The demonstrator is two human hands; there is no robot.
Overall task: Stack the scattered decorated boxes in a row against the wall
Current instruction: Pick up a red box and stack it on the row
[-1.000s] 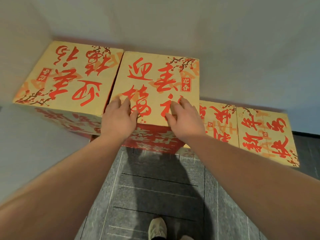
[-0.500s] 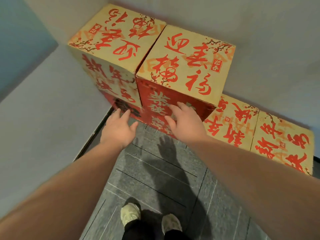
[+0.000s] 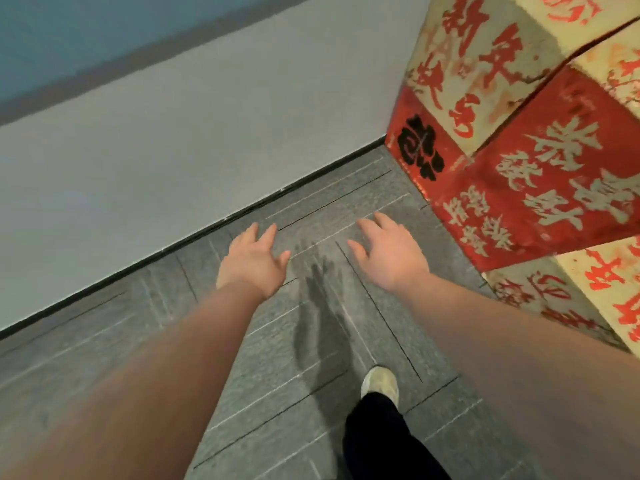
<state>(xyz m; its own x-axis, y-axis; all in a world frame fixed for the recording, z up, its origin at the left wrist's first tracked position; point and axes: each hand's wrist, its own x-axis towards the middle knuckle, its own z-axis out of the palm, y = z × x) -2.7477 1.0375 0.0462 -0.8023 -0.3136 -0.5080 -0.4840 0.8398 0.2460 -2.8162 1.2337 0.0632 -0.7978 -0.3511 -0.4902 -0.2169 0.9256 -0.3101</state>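
Cream and red decorated boxes fill the right edge of the head view. A tall box (image 3: 460, 74) stands in the corner where the wall meets the floor. Beside it sits a box with a red side (image 3: 540, 188), and a lower box (image 3: 588, 292) lies below that, partly cut off by the frame. My left hand (image 3: 254, 261) and my right hand (image 3: 384, 251) hang over the floor with fingers spread, holding nothing. Both are apart from the boxes, to their left.
A grey wall (image 3: 173, 140) with a dark baseboard runs diagonally across the left. Dark grey floor tiles (image 3: 277, 393) lie under my arms. My shoe (image 3: 379, 381) and a black trouser leg show at the bottom.
My hands have come off the stacked box and moved away to the left. My view has swung left and down, so the boxes now sit at the right edge.
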